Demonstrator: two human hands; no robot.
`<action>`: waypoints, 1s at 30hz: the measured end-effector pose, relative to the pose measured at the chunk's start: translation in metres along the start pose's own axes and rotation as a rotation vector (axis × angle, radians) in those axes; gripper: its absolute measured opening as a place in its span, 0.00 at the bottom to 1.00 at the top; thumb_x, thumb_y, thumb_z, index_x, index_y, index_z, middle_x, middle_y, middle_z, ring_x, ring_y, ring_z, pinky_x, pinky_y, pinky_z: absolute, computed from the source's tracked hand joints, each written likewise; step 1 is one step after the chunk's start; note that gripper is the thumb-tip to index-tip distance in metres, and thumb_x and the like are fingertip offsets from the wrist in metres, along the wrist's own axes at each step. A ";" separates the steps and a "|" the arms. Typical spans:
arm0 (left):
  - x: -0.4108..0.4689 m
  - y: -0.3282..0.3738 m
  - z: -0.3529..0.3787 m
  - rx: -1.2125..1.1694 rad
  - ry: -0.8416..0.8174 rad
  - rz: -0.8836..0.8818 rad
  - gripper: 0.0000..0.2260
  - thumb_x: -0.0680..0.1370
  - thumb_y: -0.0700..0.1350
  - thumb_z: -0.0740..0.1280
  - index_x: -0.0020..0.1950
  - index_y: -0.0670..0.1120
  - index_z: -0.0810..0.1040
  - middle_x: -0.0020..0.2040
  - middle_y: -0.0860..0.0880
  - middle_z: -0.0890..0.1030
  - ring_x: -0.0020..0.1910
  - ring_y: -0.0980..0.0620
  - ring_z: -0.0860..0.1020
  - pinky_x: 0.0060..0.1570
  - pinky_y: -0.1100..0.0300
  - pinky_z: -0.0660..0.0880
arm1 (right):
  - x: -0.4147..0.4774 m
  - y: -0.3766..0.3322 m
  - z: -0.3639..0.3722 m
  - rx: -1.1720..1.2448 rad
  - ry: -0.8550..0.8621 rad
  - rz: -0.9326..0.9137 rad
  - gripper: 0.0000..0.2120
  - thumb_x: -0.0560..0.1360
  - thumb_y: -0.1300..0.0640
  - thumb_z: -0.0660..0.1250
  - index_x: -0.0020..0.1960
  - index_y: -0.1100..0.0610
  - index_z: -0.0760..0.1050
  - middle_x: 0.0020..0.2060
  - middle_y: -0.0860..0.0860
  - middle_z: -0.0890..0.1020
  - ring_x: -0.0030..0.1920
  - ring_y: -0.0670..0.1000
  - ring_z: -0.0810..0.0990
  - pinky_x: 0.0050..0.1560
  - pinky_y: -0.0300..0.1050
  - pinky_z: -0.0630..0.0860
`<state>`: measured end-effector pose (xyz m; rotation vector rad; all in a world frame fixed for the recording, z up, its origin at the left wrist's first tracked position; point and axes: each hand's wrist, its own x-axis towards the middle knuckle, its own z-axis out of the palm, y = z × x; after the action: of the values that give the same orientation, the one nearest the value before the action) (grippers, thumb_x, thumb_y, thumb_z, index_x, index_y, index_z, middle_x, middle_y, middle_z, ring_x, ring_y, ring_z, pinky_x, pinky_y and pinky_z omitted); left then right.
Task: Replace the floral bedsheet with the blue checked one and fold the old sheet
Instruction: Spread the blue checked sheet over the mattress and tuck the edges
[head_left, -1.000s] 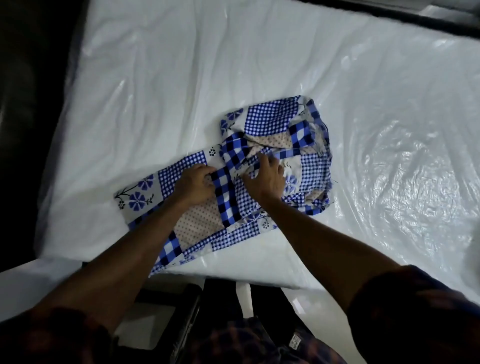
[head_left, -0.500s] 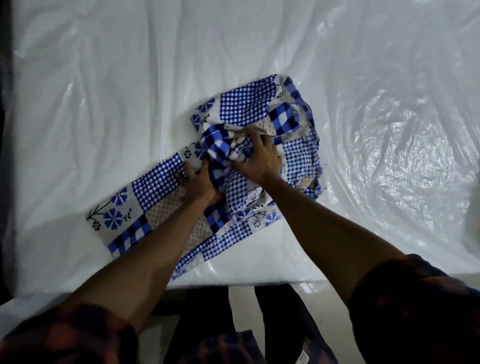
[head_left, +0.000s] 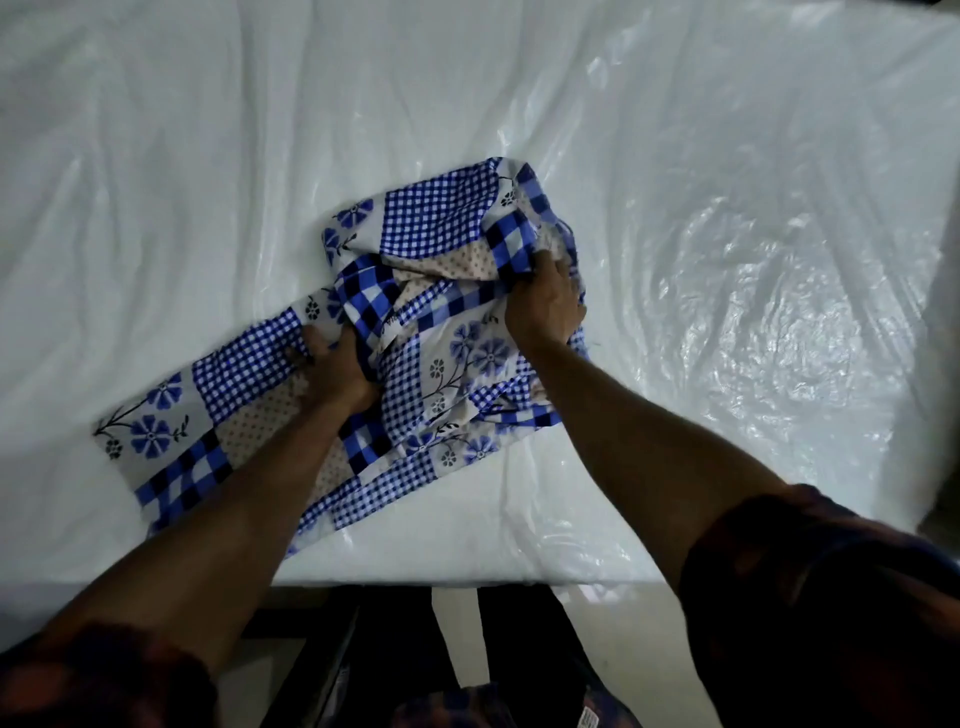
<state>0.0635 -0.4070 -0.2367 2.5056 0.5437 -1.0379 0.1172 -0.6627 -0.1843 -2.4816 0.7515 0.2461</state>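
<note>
Your two hands both clutch cloth. Your left hand (head_left: 332, 366) curls its fingers into a fold at the middle of the one blue checked sheet (head_left: 431, 223), and your right hand (head_left: 545, 306) bunches the sheet's right side. The sheet lies crumpled, with one plastic-covered mattress (head_left: 208, 156) beneath it.

One blue checked sheet (head_left: 426, 223), one plastic-covered mattress (head_left: 208, 130), two hands (head_left: 332, 366) (head_left: 545, 306).
</note>
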 end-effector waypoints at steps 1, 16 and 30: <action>-0.001 -0.001 -0.001 0.011 -0.001 0.011 0.41 0.75 0.46 0.73 0.79 0.59 0.50 0.78 0.49 0.32 0.78 0.32 0.46 0.71 0.36 0.64 | -0.001 0.003 -0.004 0.072 0.014 0.049 0.14 0.79 0.55 0.57 0.63 0.52 0.71 0.61 0.53 0.78 0.60 0.60 0.77 0.58 0.59 0.72; -0.050 0.089 -0.064 -0.249 -0.022 0.147 0.28 0.77 0.45 0.73 0.74 0.42 0.69 0.72 0.40 0.72 0.68 0.41 0.73 0.66 0.53 0.70 | 0.143 0.050 -0.285 0.612 0.722 0.187 0.12 0.81 0.54 0.57 0.60 0.55 0.75 0.48 0.51 0.82 0.51 0.55 0.81 0.46 0.38 0.67; -0.077 0.117 0.005 -0.013 -0.098 0.299 0.26 0.76 0.47 0.73 0.72 0.47 0.73 0.73 0.46 0.71 0.69 0.46 0.72 0.63 0.57 0.72 | 0.048 0.168 -0.141 0.424 0.093 0.396 0.25 0.69 0.50 0.68 0.65 0.55 0.76 0.60 0.60 0.78 0.58 0.62 0.80 0.61 0.57 0.77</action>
<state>0.0663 -0.5251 -0.1612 2.4129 0.1401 -1.0284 0.0656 -0.8795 -0.1540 -1.9434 1.1972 0.0973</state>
